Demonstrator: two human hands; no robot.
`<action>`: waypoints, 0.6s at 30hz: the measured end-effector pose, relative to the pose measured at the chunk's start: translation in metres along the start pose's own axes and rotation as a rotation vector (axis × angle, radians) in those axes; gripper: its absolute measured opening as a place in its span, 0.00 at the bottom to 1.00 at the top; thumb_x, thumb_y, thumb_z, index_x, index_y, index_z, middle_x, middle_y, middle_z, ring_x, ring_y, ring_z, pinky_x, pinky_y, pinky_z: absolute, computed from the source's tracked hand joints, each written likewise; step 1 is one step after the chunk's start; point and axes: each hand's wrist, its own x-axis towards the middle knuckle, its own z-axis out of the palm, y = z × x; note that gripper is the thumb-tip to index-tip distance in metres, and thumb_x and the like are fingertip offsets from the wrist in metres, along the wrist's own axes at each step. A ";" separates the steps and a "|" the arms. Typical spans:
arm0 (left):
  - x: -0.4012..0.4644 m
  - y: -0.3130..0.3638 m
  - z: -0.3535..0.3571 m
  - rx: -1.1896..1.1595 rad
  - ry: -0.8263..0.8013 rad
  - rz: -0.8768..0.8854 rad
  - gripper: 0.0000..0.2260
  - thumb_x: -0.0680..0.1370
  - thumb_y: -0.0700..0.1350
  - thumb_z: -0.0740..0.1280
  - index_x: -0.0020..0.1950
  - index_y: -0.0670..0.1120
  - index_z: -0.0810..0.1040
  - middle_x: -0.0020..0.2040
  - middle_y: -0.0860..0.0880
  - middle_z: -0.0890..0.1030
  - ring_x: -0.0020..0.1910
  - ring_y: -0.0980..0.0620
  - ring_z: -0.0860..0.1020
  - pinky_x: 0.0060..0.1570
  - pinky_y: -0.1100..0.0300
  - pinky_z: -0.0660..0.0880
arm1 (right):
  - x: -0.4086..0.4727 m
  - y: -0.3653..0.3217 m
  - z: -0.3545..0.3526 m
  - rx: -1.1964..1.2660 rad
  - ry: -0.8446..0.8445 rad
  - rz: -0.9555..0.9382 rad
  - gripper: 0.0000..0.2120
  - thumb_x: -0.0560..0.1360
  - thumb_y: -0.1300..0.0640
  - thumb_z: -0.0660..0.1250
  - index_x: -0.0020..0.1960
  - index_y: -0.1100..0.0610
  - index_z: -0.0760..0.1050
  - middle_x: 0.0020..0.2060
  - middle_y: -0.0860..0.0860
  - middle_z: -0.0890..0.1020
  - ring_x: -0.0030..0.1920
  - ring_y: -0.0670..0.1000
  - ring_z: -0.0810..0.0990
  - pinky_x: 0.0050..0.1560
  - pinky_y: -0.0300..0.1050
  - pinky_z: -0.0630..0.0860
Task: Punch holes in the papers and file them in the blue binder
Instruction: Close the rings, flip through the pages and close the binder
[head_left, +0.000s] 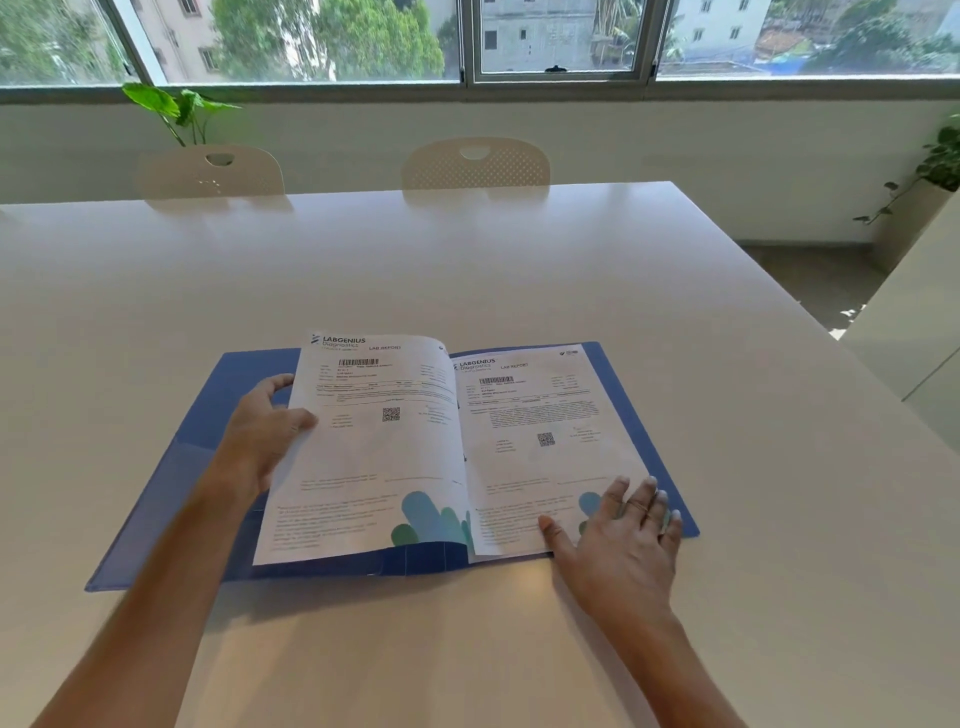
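We are viewing a white table (519, 249) with the blue binder (228, 405) lying open flat on it. Left cover is lying bare toward the left edge.

Left hand (262, 436) is gripping the left edge of the left lab report page (363, 447): thumb is lying on top of the sheet, other fingers are curling under it, so the hand is closed on the paper. This page is lifting off the left cover, its left edge raised, its inner edge meeting the binder's spine.

Right of the spine, the right lab report page (535, 426) is lying flat on the right cover. Both pages are showing a barcode, a QR code and teal leaf shapes at the bottom.

Right hand (618, 540) is pressing flat on the lower right corner of that page, fingers spread wide, palm down, gripping nothing; fingertips are reaching onto the blue cover's edge.

Across the table, two beige chairs (475, 163) are standing under the window (556, 41).
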 end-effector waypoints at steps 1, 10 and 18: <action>-0.001 0.000 0.001 -0.001 0.002 0.003 0.24 0.75 0.34 0.66 0.68 0.52 0.67 0.53 0.42 0.82 0.46 0.38 0.82 0.47 0.37 0.79 | 0.000 0.000 0.000 -0.008 -0.004 0.000 0.49 0.75 0.28 0.44 0.77 0.65 0.35 0.77 0.67 0.42 0.78 0.64 0.41 0.75 0.57 0.37; -0.006 0.003 0.004 0.004 0.005 0.061 0.26 0.77 0.35 0.65 0.69 0.56 0.66 0.49 0.43 0.82 0.44 0.39 0.82 0.44 0.41 0.80 | 0.001 -0.001 -0.003 -0.050 -0.016 0.002 0.48 0.76 0.29 0.44 0.77 0.65 0.35 0.77 0.67 0.44 0.78 0.63 0.43 0.76 0.55 0.38; -0.004 0.003 0.005 -0.024 -0.028 0.096 0.24 0.78 0.35 0.64 0.68 0.58 0.70 0.50 0.45 0.82 0.44 0.39 0.82 0.41 0.44 0.81 | 0.001 -0.002 -0.007 0.028 0.014 -0.032 0.49 0.76 0.30 0.49 0.77 0.65 0.34 0.77 0.67 0.41 0.78 0.63 0.46 0.76 0.54 0.43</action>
